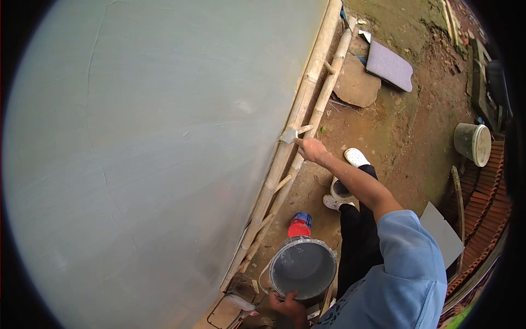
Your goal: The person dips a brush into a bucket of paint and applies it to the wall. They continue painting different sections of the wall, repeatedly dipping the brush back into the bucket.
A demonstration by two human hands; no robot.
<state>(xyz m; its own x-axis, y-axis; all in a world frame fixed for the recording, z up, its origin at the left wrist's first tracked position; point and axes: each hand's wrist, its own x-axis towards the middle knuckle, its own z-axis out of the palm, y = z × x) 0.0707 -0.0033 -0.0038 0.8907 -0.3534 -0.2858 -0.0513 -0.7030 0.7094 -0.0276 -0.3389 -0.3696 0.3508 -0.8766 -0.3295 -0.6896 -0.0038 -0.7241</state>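
A small flat scraper (289, 135) is in my right hand (311, 149), its blade against the bamboo pole (296, 118) at the edge of the smooth grey wall (181, 137). My right arm reaches out over the ground, fingers closed round the tool's handle. Low in the view, my left hand (287, 304) grips the near rim of a round bucket (303, 267), whose inside is coated grey. Part of the left hand is hidden below the bucket's rim.
A bamboo ladder (327, 94) leans along the wall's edge. Below are a red and blue can (299, 225), a small pail (341, 189) between white shoes, a flat stone (356, 82), a grey-purple pad (389, 66), a lidded bucket (472, 143) and stacked roof tiles (482, 203).
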